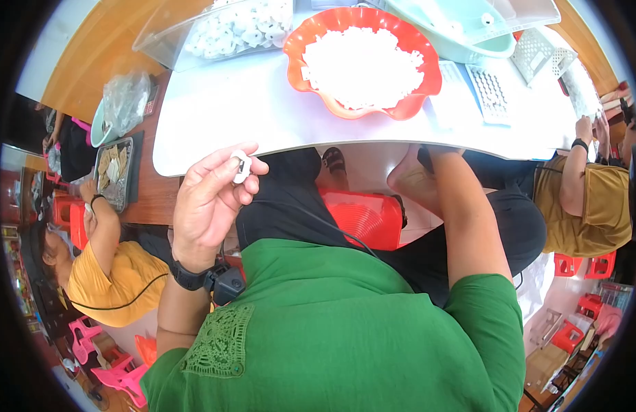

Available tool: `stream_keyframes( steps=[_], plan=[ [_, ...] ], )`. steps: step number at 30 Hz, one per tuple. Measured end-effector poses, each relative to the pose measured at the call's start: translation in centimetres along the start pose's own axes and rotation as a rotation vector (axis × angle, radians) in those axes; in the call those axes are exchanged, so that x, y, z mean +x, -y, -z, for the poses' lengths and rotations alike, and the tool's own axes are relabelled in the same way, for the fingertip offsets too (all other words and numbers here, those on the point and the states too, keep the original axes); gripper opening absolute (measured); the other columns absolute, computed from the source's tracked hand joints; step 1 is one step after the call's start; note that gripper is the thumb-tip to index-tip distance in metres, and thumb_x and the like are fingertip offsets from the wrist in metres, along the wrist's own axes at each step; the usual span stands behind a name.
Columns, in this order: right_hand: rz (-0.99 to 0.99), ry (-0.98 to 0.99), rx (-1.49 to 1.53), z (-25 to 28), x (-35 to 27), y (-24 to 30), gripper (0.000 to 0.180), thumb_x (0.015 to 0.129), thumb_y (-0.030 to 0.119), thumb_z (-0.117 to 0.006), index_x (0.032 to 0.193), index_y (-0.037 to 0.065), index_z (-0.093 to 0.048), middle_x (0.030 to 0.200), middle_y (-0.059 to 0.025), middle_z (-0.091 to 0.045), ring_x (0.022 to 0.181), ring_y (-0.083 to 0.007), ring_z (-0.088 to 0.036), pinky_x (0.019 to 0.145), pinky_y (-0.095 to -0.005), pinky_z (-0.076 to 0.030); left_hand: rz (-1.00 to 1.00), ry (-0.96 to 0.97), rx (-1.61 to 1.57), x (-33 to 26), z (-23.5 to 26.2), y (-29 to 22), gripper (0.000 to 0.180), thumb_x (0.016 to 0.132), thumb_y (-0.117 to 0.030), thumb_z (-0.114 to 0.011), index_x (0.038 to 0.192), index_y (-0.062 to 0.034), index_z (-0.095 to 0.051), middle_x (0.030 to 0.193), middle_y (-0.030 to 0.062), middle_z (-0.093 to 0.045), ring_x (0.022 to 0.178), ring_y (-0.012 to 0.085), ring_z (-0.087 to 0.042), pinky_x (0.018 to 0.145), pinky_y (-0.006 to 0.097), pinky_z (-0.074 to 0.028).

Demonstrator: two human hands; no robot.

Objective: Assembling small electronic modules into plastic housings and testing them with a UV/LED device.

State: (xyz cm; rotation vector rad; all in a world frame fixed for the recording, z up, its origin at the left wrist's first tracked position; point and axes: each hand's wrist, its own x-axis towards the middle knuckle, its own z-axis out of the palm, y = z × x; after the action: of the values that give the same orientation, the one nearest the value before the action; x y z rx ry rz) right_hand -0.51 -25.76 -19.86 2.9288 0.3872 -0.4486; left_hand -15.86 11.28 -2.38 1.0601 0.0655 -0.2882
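My left hand is raised just off the table's front edge, its thumb and fingers pinching a small white plastic piece with a dark slot in its middle. My right forearm reaches down past the table edge toward my leg. The right hand itself is mostly hidden under the tabletop, so its fingers do not show. On the white table stands a red scalloped bowl heaped with small white pieces, overexposed in the light. Behind it to the left, a clear bin holds many white plastic parts.
At the back right are a pale green basin, a tray with rows of small parts and a perforated grey holder. A red stool stands under me. Co-workers sit at left, in a yellow shirt, and right, in a mustard shirt.
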Motion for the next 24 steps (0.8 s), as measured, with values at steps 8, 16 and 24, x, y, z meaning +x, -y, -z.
stream_keyframes(
  steps=[8,16,24],
  plan=[
    [0.005,-0.03,-0.026,-0.4,-1.1,0.5,0.027,0.075,0.009,-0.06,0.099,0.0,-0.065,0.102,-0.0137,-0.064,0.093,-0.0267,-0.062,0.082,-0.0386,-0.048,0.001,0.006,0.006,0.4,0.3,0.3,0.031,0.093,-0.008,-0.052,0.119,0.0078,-0.054,0.096,0.0191,-0.064,0.073,0.0157,-0.06,0.061,0.022,-0.051],
    [0.015,-0.081,-0.067,-0.5,-1.3,0.1,0.026,0.075,0.009,-0.06,0.098,0.0,-0.065,0.101,-0.0137,-0.065,0.091,-0.0261,-0.062,0.081,-0.0388,-0.048,0.02,0.029,-0.015,0.9,-0.1,0.6,0.031,0.092,-0.008,-0.053,0.119,0.0075,-0.055,0.096,0.0183,-0.065,0.073,0.0147,-0.063,0.061,0.022,-0.053],
    [0.035,-0.144,-0.118,-0.4,-0.9,-0.6,0.025,0.075,0.009,-0.06,0.098,0.0,-0.065,0.101,-0.0138,-0.065,0.09,-0.0255,-0.063,0.08,-0.0389,-0.049,0.059,0.052,0.017,1.4,-1.4,0.8,0.029,0.092,-0.009,-0.053,0.117,0.0069,-0.056,0.095,0.0174,-0.066,0.073,0.0136,-0.063,0.062,0.022,-0.054]
  ],
)
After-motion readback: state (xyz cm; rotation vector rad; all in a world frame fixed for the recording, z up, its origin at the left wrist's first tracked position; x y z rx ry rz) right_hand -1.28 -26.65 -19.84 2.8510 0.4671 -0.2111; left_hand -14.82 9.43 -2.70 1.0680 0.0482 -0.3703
